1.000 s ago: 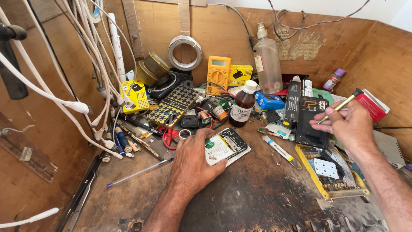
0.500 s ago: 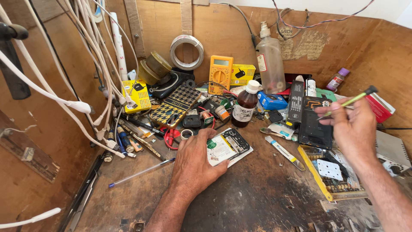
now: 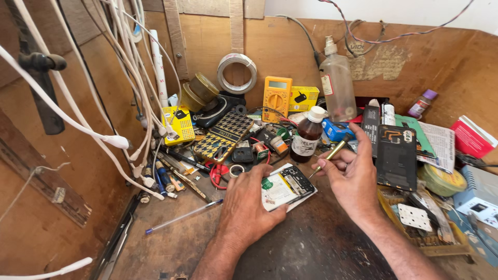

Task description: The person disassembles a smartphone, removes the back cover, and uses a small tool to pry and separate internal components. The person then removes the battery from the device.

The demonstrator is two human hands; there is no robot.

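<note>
Left hand (image 3: 249, 207): palm down, back to the camera, forearm entering from the bottom edge; fingers (image 3: 270, 173) bent and pressed downward, thumb stretched out to the side nearest the other hand. Right hand (image 3: 353, 173): just beside the left, forearm entering from the lower right corner, wrist bent inward; fingers (image 3: 358, 142) raised and curled, thumb and forefinger tips pinched together on a slim shaft, remaining fingers arched loosely above them. Hands close together, not touching
</note>
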